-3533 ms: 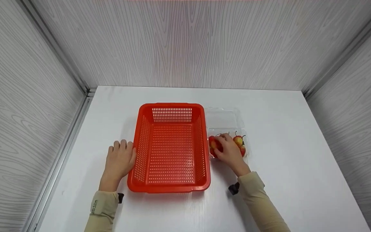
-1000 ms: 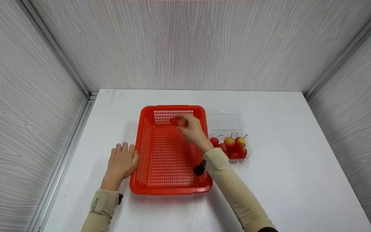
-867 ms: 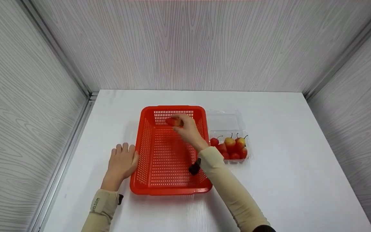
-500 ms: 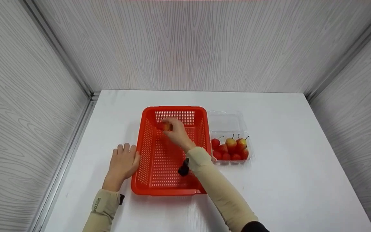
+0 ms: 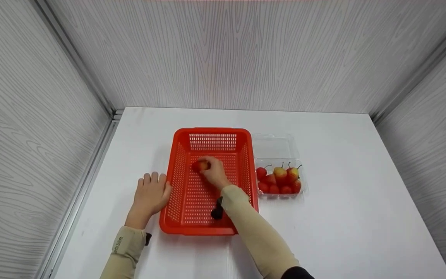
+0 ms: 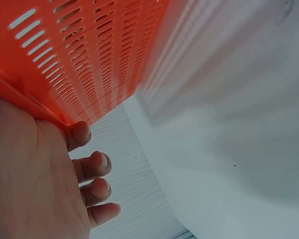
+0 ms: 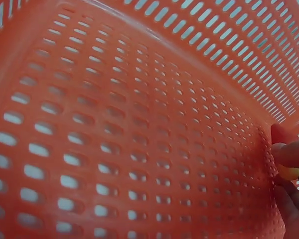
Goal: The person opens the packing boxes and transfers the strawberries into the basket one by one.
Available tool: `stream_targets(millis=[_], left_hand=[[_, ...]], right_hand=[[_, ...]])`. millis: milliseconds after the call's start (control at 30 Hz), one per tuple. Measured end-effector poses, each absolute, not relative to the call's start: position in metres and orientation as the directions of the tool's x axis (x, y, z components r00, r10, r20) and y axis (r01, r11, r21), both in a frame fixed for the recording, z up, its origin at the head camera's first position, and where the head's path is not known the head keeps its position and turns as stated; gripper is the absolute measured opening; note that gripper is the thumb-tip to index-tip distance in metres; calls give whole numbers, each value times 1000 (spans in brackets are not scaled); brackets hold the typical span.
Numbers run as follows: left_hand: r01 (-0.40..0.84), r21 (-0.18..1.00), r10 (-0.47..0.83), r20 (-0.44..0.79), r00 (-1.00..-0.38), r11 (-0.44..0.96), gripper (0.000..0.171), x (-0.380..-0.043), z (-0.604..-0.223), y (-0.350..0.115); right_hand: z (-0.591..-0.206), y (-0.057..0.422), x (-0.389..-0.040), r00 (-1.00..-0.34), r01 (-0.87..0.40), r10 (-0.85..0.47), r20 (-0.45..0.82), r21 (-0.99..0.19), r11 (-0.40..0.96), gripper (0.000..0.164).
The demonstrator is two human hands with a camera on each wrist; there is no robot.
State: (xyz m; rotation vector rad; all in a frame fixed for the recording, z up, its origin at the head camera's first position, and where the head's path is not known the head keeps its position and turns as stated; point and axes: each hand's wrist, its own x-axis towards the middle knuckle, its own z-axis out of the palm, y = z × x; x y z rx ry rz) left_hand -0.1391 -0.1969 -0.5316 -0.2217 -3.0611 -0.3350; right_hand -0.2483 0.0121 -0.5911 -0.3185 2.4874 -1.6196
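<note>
A red rectangular plastic basket (image 5: 209,233) with slotted sides sits in the middle of the table. Against its left rim rests my left hand (image 5: 151,193), fingers extended, thumb side touching the rim; the left wrist view shows the fingers (image 6: 92,164) relaxed and slightly bent below it. Inside the basket, my right hand (image 5: 215,173) pinches a small red-and-yellow fruit (image 5: 199,166) between thumb and fingers, low over the perforated floor. In the right wrist view, the fruit (image 7: 289,173), with a thin dark stem, appears at the right edge, partly hidden by the fingers.
Right of the basket lies an open clear plastic box (image 5: 303,186), its lid (image 5: 273,147) folded back. Several small red and yellow fruits (image 5: 280,174), some with stems, fill the box. Pale wood-grain panels (image 5: 223,54) enclose the white table (image 5: 347,193) at the back and sides.
My right hand has left the box with the fruit and gone left into the basket, lowering toward its floor in the last half second. The left hand has stayed at the rim.
</note>
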Motion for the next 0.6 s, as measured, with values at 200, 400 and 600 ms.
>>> stream_targets(millis=[200, 400, 600], left_hand=[[141, 217, 134, 49, -990, 966, 26, -140, -531, -197], [151, 213, 142, 57, -988, 965, 23, -140, -530, -197], [149, 210, 141, 54, -989, 966, 22, -140, -530, -197]], right_hand=[[-595, 11, -247, -970, -79, -244, -17, -923, 378, 43], [-595, 12, -246, -968, -94, -249, -5, -917, 387, 47], [-594, 12, -248, -962, -133, -271, 11, -890, 435, 51]])
